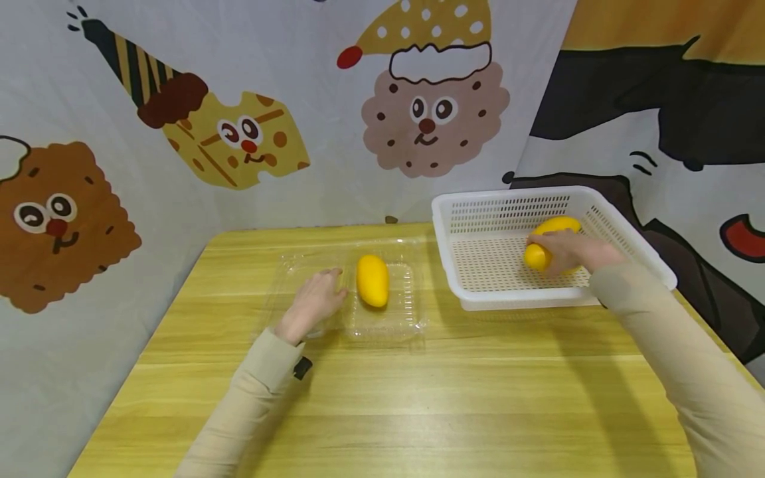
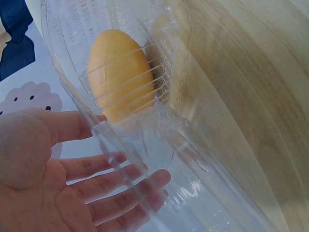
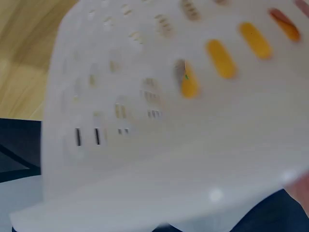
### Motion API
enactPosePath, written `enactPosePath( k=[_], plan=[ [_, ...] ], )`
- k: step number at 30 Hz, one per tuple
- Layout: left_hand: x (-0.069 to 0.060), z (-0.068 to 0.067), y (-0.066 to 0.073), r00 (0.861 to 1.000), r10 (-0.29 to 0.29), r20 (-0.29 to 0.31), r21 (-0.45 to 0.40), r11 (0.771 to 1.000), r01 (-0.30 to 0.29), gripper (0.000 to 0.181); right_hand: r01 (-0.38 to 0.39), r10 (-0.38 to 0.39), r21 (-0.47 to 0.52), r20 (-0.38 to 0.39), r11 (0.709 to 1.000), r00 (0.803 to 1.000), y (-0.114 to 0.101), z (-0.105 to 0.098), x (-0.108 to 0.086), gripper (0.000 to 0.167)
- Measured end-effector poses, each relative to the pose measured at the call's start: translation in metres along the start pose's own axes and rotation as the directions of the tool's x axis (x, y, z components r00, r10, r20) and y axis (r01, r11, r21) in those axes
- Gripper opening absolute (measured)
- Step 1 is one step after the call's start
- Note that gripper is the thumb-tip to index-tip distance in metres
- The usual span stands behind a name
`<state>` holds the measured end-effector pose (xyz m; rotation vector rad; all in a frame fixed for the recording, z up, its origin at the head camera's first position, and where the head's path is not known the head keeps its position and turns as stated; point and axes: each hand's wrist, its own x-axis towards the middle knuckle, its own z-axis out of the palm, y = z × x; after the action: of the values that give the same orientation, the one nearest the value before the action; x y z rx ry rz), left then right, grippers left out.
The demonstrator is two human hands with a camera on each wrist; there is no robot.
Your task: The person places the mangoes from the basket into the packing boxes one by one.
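A yellow mango (image 1: pixel 372 280) lies in the right half of a clear plastic clamshell box (image 1: pixel 412 318) spread out on the table. Over the box's left half is my left hand (image 1: pixel 315 302); the left wrist view shows its fingers loosely extended at the clear plastic edge, beside the mango (image 2: pixel 120 72). Inside the white basket (image 1: pixel 478 295), my right hand (image 1: pixel 564 251) grips a mango (image 1: pixel 537 257). Another mango (image 1: pixel 558 224) lies just behind it. The basket wall (image 3: pixel 193 145) fills most of the right wrist view, with yellow fruit showing through its slots.
The basket stands at the back right of the wooden table (image 1: pixel 382 411), to the right of the clamshell. A cartoon-printed cloth (image 1: pixel 335 172) hangs behind the table and along its sides.
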<state>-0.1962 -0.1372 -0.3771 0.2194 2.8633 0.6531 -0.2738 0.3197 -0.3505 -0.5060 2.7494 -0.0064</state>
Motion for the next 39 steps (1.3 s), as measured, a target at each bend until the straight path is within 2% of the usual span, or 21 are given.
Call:
enactPosePath(
  k=[6,14,29,39],
  plan=[
    [0.0,0.0,0.0,1.0,0.001,-0.001,-0.004,1.0,-0.001,0.055,0.061,-0.061,0.006,-0.058,0.998,0.996,-0.004,-0.011,0.004,0.06],
    [0.0,0.0,0.0,1.0,0.011,-0.008,0.0,1.0,-0.011,0.055,0.05,-0.049,0.007,-0.132,0.999,0.99,-0.022,-0.024,0.005,0.058],
    [0.0,0.0,0.0,1.0,0.01,-0.009,-0.009,1.0,-0.01,0.054,0.033,-0.02,0.061,-0.194,0.998,0.981,-0.062,-0.049,0.002,0.06],
    [0.001,0.001,-0.001,1.0,0.018,-0.013,0.005,1.0,-0.018,0.055,0.042,-0.021,0.074,-0.263,0.996,0.965,-0.091,-0.056,0.003,0.067]
  ],
)
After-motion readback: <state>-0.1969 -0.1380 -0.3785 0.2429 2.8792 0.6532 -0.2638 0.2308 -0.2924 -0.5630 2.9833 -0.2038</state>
